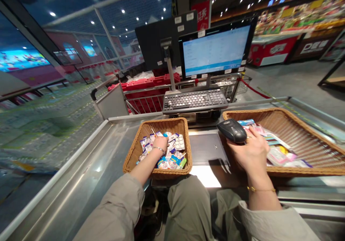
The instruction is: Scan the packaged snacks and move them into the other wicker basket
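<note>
My left hand (161, 144) reaches down into the smaller wicker basket (129, 158) among several small wrapped packets (147, 147). Its fingers look curled, and the packets partly hide whatever they grip. Beside it in that basket lie a blister pack (179, 142) of white rounds and some blue-and-white packets (172, 161). My right hand (250, 151) is closed around a black barcode scanner (232, 130), held above the near left part of the larger wicker basket (296, 120). Under and beyond this hand, pink and white flat packages (280, 154) lie in the larger basket.
Between the baskets, a flat scanner plate (206, 144) is set into the metal counter (102, 158). A keyboard (195, 100) and a lit monitor (215, 50) stand behind. Past them is a shopping cart (142, 102) with red things. Stacked bottle packs (48, 122) are at the left.
</note>
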`<state>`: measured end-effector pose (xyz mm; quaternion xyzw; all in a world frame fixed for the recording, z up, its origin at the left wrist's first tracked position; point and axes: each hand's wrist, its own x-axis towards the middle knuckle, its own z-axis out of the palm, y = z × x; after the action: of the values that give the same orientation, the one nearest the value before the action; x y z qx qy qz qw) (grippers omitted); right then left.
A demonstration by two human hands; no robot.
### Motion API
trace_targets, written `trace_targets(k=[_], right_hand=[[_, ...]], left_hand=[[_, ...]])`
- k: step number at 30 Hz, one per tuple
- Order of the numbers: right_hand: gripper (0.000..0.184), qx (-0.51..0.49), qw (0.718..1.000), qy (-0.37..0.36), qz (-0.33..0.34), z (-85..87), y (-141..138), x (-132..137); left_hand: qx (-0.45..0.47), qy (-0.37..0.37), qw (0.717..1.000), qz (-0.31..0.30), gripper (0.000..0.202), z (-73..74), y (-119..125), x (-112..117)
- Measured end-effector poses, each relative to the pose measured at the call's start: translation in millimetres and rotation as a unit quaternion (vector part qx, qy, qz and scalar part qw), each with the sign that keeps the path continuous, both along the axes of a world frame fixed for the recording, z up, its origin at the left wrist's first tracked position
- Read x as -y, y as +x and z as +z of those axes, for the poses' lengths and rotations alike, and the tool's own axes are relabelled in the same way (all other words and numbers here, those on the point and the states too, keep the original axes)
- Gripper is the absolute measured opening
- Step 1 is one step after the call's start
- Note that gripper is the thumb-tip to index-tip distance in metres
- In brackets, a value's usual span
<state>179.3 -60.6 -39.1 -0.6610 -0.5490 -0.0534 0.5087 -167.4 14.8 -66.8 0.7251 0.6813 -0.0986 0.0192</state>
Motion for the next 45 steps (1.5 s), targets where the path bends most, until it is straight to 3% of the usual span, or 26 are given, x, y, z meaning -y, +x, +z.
trace_targets(k=[6,15,22,28,34,45], right_hand=[[0.036,-0.004,1.000,-0.004,-0.006,0.2,0,-1],[0.032,0.013,1.000,0.027,-0.002,4.0,0,-1],[0.029,0.053,0.998,0.029,0.006,4.7,-4,0],[0.026,0.079,0.996,0.022,0.018,2.3,-8,3],[0.021,0.091,0.995,0.033,0.032,2.2,-14,4],[0.016,0.133,0.990,0.021,0.042,11.8,-17,15]], left_hand=[[-0.017,0.009,1.000,0.003,0.023,-0.4,-4,1],[0.003,0.155,0.985,-0.076,0.046,28.6,8,8],[0.061,0.315,0.937,-0.135,0.041,34.1,23,5],[0.067,0.385,0.908,-0.154,0.037,39.5,30,4],[0.102,0.415,0.885,-0.186,0.040,40.1,43,2],[0.124,0.443,0.847,-0.265,0.041,32.3,99,-8]])
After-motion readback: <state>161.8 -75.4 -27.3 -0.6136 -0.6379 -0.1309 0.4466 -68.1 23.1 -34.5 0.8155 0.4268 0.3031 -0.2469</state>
